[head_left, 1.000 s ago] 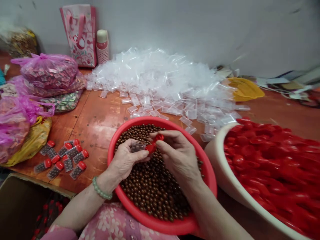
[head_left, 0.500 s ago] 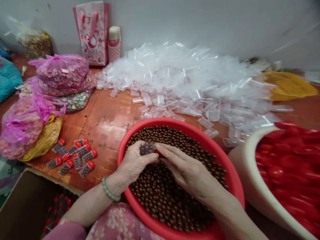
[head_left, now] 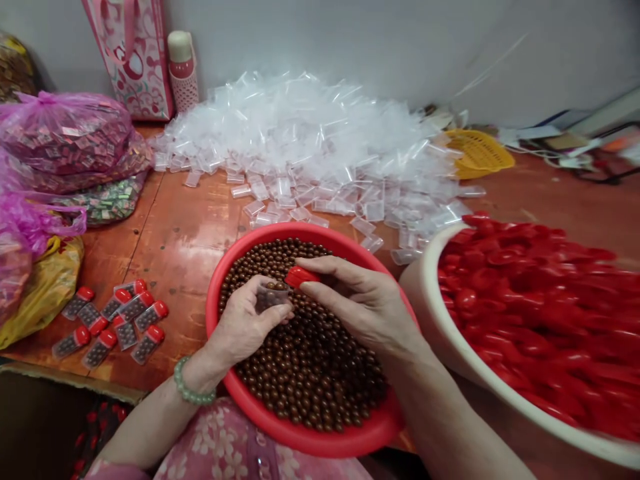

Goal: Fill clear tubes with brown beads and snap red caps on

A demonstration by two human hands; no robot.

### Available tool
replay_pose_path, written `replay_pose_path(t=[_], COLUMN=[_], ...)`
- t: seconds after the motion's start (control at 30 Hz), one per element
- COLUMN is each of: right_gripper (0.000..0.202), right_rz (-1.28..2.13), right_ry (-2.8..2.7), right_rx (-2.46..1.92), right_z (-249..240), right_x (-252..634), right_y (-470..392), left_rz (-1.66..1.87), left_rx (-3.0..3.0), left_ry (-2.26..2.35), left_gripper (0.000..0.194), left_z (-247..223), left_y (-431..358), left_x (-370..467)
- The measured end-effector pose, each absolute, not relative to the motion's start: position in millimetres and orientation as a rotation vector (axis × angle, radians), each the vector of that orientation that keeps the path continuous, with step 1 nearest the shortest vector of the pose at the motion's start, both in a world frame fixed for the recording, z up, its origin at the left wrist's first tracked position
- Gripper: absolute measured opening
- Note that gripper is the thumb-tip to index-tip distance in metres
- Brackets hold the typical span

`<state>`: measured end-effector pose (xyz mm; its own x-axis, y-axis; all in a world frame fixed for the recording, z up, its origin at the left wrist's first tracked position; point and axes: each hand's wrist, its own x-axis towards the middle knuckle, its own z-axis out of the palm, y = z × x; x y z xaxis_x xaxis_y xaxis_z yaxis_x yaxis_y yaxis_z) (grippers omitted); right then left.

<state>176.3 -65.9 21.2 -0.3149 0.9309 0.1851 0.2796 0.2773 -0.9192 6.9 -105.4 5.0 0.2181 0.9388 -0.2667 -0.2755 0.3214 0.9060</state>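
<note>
Over a red basin (head_left: 219, 267) of shiny brown balls (head_left: 300, 373), my left hand (head_left: 245, 327) grips a small clear plastic case (head_left: 270, 300). Some brown balls show inside the case at its mouth. Just to its right, my right hand (head_left: 365, 300) pinches a red plastic cap (head_left: 301, 276) between thumb and fingers. Cap and case are apart, with a narrow gap between them. On the table to the left lie several filled cases (head_left: 137, 305) with red caps on.
A white tub (head_left: 425, 287) heaped with red caps (head_left: 520, 313) stands at right. Clear cases (head_left: 300, 140) are piled behind the basin. Tied pink bags (head_left: 70, 140) sit at left, above an open cardboard box (head_left: 40, 413). A yellow basket (head_left: 477, 153) lies at the back right.
The view has swung to the right. My right hand, earlier against the end of the case, now holds a red cap beside it, and the case has tipped mouth up.
</note>
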Motion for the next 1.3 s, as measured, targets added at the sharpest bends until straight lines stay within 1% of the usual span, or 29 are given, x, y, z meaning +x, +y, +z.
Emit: replay_pose_path(t=[0.1, 0.23, 0.37, 0.47, 0.63, 0.8, 0.93, 1.03, 1.2, 1.3], right_gripper=[0.024, 0.023, 0.020, 0.021, 0.021, 0.022, 0.026, 0.024, 0.023, 0.023], right_rz=[1.008, 0.931, 0.929, 0.970, 0.974, 0.947, 0.837, 0.732, 0.690, 0.621], right_ry=[-1.807, -1.752, -1.626, -1.605, -1.625, -1.752, -1.900, -1.995, -2.154, -2.165], right_rx=[-1.039, -1.002, -1.057, -1.055, -1.014, -0.903, -0.842, -0.829, -0.855, -0.881], right_z=[27.7, 34.3, 30.5, 26.5, 28.3, 30.9, 31.8, 35.0, 47.5, 52.2], right_x=[170.5, 168.9, 169.8, 169.2, 170.4, 173.2, 172.8, 173.8, 185.8, 193.9], right_y=[-65.7, -69.7, -73.6, -75.7, -79.0, -80.9, -81.8, -83.2, -87.2, -87.1], left_rz=[1.025, 1.123, 1.034, 1.031, 0.960, 1.013, 1.020, 1.014, 0.987, 0.991], left_rx=[0.949, 1.059, 1.184, 1.168, 1.046, 1.051, 1.113, 1.157, 1.239, 1.231], left_ry=[1.002, 0.914, 0.980, 1.052, 0.950, 0.969, 0.975, 1.016, 1.077, 1.101], left_gripper=[0.021, 0.016, 0.010, 0.014, 0.022, 0.021, 0.019, 0.017, 0.009, 0.009], left_z=[6.6, 11.8, 13.7, 12.2, 9.8, 6.4, 5.6, 3.9, 2.2, 4.3], left_y=[-107.4, -109.8, -109.7, -109.6, -110.6, -110.5, -111.9, -113.0, -112.7, -111.0], left_x=[4.4, 1.1, 2.7, 4.4, 5.3, 7.1, 8.0, 7.1, 4.9, 4.5])
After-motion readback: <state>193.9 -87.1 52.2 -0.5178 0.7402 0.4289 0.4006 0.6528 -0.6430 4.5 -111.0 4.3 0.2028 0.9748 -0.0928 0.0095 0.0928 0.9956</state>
